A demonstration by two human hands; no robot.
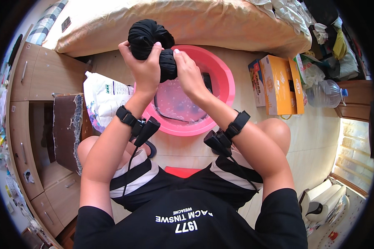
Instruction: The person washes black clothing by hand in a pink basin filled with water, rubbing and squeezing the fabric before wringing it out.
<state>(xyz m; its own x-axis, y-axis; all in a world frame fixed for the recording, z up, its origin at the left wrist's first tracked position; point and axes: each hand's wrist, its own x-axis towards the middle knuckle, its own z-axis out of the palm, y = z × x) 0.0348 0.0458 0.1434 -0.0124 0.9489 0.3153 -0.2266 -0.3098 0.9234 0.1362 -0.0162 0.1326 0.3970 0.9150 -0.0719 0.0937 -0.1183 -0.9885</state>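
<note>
A bunched, twisted black cloth (pixel 150 38) is raised over the left rim of a pink basin (pixel 225 79). My left hand (pixel 144 68) grips it from the left, thumb up across the folds. From the other side my right hand (pixel 190 72) closes on the lower bundle of the same cloth, fingers pressed along it. Whether it is one garment or more, I cannot tell. Sudsy water (pixel 180 99) fills the basin, and something dark lies along its right inner side, partly hidden by my right hand.
A white plastic bag (pixel 106 97) leans left of the basin beside a worn brown box (pixel 66 128) and wooden cabinets (pixel 50 72). An orange carton (pixel 278 85) and a large clear bottle (pixel 324 93) stand at right. A covered bed (pixel 220 25) spans the back.
</note>
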